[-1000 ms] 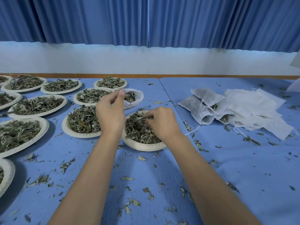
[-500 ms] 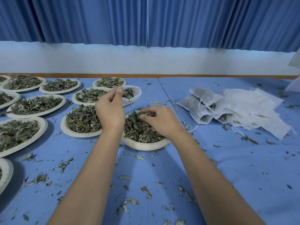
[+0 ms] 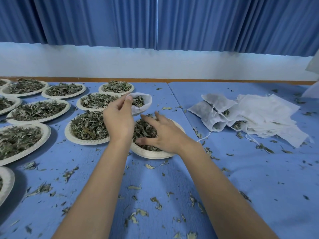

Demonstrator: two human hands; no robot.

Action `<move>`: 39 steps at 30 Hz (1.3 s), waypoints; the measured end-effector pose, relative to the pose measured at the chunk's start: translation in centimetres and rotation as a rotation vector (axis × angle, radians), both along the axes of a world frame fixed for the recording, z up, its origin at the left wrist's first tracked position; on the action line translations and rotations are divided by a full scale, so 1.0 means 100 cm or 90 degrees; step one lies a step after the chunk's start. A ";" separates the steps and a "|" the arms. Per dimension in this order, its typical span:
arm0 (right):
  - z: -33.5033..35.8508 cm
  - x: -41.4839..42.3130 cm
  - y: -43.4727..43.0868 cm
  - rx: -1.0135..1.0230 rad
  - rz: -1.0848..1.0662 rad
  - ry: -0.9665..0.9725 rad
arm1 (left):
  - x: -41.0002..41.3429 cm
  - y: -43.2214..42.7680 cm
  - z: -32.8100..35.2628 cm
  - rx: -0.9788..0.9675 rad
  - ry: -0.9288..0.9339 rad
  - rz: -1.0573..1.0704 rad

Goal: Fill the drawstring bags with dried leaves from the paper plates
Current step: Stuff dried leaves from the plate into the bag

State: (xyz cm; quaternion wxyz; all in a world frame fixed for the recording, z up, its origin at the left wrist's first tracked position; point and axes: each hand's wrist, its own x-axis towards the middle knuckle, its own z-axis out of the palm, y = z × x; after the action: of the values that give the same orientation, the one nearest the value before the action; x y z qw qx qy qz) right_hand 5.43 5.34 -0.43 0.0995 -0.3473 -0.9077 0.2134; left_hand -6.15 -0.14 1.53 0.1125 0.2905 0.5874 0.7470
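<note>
tablecloth (image 3: 224, 178) blue; paper plates (image 3: 86, 141) off-white; dried leaves (image 3: 88, 125) grey-green; drawstring bags (image 3: 269, 116) white; curtain (image 3: 155, 21) blue, far.

No writing can be read (paper plates (image 3: 86, 142) and bags (image 3: 269, 111) bear none).

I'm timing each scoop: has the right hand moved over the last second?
Yes: the right hand has uncurled and spread leftward over the dried leaves in the nearest white paper plate.
</note>
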 end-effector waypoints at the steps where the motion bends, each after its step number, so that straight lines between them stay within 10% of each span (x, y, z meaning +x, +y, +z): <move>1: -0.002 -0.001 0.001 0.023 0.005 -0.001 | -0.001 0.000 0.000 0.000 -0.001 0.000; 39: 0.024 0.000 -0.008 0.099 -0.128 -0.009 | 0.001 -0.001 -0.003 0.015 -0.069 -0.009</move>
State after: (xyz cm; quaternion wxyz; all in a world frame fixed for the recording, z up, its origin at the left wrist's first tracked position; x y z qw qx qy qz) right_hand 5.41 4.51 2.01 0.1409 -0.4294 -0.8827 0.1290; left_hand -6.05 -0.22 1.20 0.1463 0.2551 0.5694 0.7676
